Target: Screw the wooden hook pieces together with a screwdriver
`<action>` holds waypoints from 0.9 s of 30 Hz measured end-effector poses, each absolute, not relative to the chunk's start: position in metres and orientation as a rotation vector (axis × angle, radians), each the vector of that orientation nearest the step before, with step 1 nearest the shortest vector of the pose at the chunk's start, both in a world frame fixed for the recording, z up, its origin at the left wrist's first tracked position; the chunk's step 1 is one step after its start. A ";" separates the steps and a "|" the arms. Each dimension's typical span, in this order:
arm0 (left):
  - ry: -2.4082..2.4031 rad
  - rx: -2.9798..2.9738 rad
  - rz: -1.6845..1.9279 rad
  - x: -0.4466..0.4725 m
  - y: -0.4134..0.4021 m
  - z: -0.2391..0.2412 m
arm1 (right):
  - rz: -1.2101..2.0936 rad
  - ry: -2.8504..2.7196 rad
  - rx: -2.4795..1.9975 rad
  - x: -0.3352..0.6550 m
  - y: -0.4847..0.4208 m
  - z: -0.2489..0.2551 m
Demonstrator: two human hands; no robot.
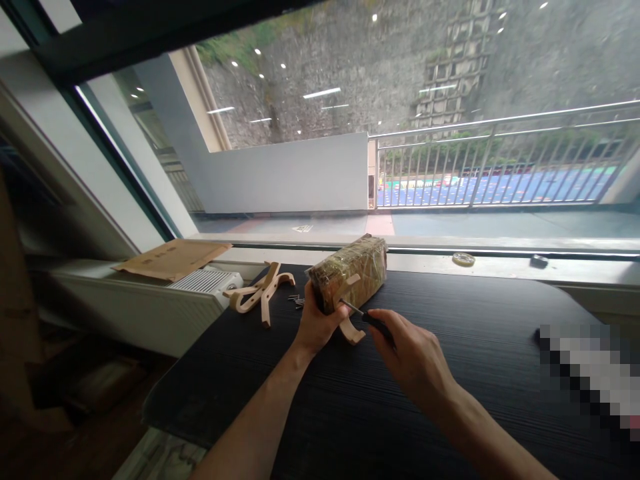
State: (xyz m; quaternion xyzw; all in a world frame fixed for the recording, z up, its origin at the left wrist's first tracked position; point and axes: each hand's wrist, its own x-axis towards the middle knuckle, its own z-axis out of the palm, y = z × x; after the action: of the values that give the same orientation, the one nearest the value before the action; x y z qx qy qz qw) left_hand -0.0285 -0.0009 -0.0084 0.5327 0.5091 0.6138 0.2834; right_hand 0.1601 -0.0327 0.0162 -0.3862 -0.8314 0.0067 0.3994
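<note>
My left hand [320, 320] grips the near end of a block wrapped in clear film [363, 267], brownish green and tilted on the dark table. A curved wooden hook [354, 332] lies against the block's near side, close to my left thumb. In my right hand [407, 337] is a screwdriver [377, 323], its black handle inside my closed fingers. The metal shaft points left, its tip at the wooden hook by my left thumb; the exact contact is too small to make out. Left of the block lie several screws [297, 301] and more curved wooden hooks [265, 293].
The black table [450, 373] stands against a window. On the sill are a roll of tape [463, 259] and a small dark object [539, 261]. A flat piece of cardboard [173, 259] rests over a white radiator [207, 281] at left. A blurred-out object [595, 373] is at right.
</note>
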 end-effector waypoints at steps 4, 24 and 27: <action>1.359 1.432 1.644 -0.028 -0.001 -0.007 | 0.465 -1.936 -1.103 0.158 -0.032 0.013; 1.331 1.441 1.658 -0.028 0.000 -0.005 | 0.312 -2.057 -1.080 0.163 -0.032 0.018; 1.357 1.449 1.647 -0.028 0.000 -0.006 | 0.454 -2.035 -1.191 0.162 -0.033 0.019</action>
State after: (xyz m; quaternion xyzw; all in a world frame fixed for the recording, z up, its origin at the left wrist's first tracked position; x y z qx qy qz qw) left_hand -0.0277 -0.0002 -0.0057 0.5396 0.5053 0.6136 0.2773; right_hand 0.1625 -0.0329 0.0189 -0.4624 -0.7901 0.1763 0.3617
